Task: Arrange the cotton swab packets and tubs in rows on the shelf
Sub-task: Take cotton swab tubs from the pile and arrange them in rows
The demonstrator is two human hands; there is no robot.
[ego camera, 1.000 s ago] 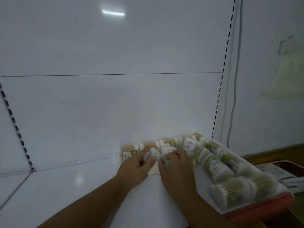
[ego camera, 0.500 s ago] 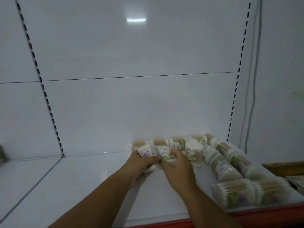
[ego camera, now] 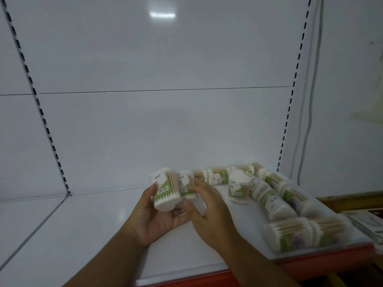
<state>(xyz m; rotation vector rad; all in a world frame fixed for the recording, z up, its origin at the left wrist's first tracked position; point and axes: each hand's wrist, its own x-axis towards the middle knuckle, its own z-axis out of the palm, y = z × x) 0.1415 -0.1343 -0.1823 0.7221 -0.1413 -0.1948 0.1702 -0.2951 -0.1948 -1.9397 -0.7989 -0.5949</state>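
Two hands work near the middle of the shelf [ego camera: 83, 224], just ahead of its back edge. The left hand [ego camera: 157, 218] grips one tub [ego camera: 165, 189] of cotton swabs, thumb on its left side and fingers curled beneath its base. The tub is lifted off the surface and slightly tilted. The right hand [ego camera: 211, 212] has its fingers against a second tub [ego camera: 186, 185] just beside the first. Blur prevents a finding on whether those fingers pinch it or merely touch it.

Remaining stock: one upright tub [ego camera: 238, 188] to the right of the hands, and a loose line of lying tubs [ego camera: 275, 201] running from the back edge along the right edge to the front right corner. No orderly row is formed yet.

Handling assessment: the tubs are judged light, with thin, smooth clear walls. They are likely to slip in the hand and to roll when laid on their sides, and a hard squeeze may pop a lid. Recommended hold is around the mid-body, across the label, with moderate pressure, setting each down on its flat base.
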